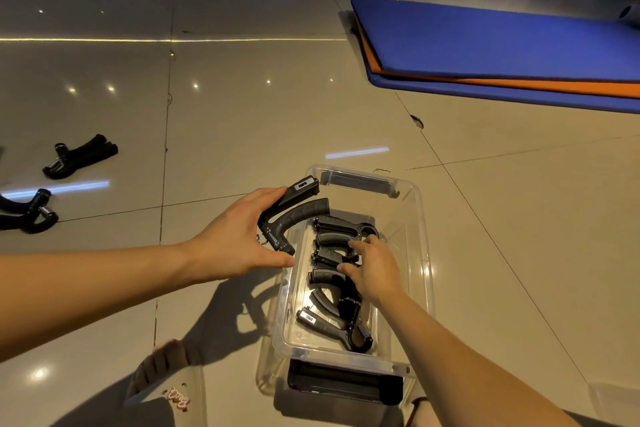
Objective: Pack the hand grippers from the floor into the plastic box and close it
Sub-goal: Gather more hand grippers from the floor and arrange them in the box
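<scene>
Tiled floor (242,114): open clear box (425,253), grippers (332,319) inside; left hand (239,239) grips a held gripper (294,215) at its rim; right hand (375,270) pinches a boxed gripper (327,255); two loose grippers (79,156) lie well left.

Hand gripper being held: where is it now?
Head view, left of centre: the hand gripper is held by the left hand just over the left rim of the clear plastic box.

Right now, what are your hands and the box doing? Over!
Left hand holds black plastic hand gripper at clear plastic box rim. Right hand inside, on packed grippers, grip unclear. Box open. Two black grippers on floor.
</scene>
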`<state>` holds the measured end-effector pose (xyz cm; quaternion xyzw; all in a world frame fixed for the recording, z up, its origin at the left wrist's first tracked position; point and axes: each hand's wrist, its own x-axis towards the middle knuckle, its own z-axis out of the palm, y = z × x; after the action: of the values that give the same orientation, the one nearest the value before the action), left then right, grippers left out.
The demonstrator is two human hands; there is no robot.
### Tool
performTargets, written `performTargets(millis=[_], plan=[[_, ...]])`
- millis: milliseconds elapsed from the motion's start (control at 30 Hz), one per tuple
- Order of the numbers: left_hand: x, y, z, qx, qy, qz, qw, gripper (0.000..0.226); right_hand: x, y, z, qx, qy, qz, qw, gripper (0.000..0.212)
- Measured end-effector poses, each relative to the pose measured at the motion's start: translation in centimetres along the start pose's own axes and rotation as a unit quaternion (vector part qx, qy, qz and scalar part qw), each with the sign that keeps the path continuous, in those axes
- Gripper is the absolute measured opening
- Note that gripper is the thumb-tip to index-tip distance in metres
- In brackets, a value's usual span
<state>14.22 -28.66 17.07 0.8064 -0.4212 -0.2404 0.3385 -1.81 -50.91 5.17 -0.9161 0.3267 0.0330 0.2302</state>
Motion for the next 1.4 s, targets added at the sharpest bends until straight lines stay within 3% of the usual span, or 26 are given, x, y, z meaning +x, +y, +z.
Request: performTargets(millis=[67,133,233,400,600,767,933,1067,1133,1200,1267,1333,1400], plan=[[0.1,0.3,-0.2,0.008,0.000,0.004,1.000,0.116,0.0,-1.6,-2.5,0.142,0.054,0.016,0.988,0.050],[0.2,0.6,-0.4,0.017,0.005,0.016,1.000,0.113,-0.1,-3.9,-5.7,0.298,0.087,0.020,0.951,0.033],[0.4,1.3,-0.7,0.037,0.008,0.042,0.998,0.109,-0.6,-7.3,-9.2,0.426,0.045,-0.003,0.904,0.021],[0.4,2.1,-1.0,0.059,-0.009,0.073,0.996,0.115,-0.1,-9.8,-11.1,0.389,0.008,-0.047,0.920,0.034],[0.5,2.1,-0.9,0.088,-0.050,0.105,0.989,0.121,0.3,-9.6,-12.1,0.410,-0.039,-0.037,0.910,0.012],[0.7,1.7,-1.8,0.116,-0.012,0.114,0.987,0.118,0.0,-8.3,-13.4,0.433,-0.069,-0.037,0.898,0.009],[1.4,1.8,-3.2,0.185,-0.039,0.151,0.970,0.118,-0.6,-7.8,-15.8,0.407,-0.190,-0.046,0.892,0.031],[2.1,2.8,-4.4,0.231,-0.049,0.186,0.954,0.115,-0.9,-7.7,-16.7,0.370,-0.256,-0.054,0.892,0.022],[2.2,2.8,-4.7,0.201,-0.017,0.146,0.969,0.112,-1.2,-7.7,-16.8,0.384,-0.237,-0.047,0.891,0.021],[2.4,2.7,-5.0,0.137,0.036,0.049,0.989,0.107,-1.5,-7.6,-16.4,0.421,-0.191,-0.027,0.886,0.020],[2.6,2.8,-5.1,0.014,0.067,-0.051,0.996,0.088,-1.8,-7.6,-15.6,0.457,-0.140,-0.007,0.879,0.018],[2.9,3.0,-4.8,-0.139,0.073,-0.112,0.981,0.060,-2.0,-7.8,-14.7,0.481,-0.100,0.005,0.871,0.016],[3.1,3.2,-4.4,-0.215,0.080,-0.142,0.963,0.045,-2.4,-8.3,-13.8,0.508,-0.078,0.018,0.858,0.014]])
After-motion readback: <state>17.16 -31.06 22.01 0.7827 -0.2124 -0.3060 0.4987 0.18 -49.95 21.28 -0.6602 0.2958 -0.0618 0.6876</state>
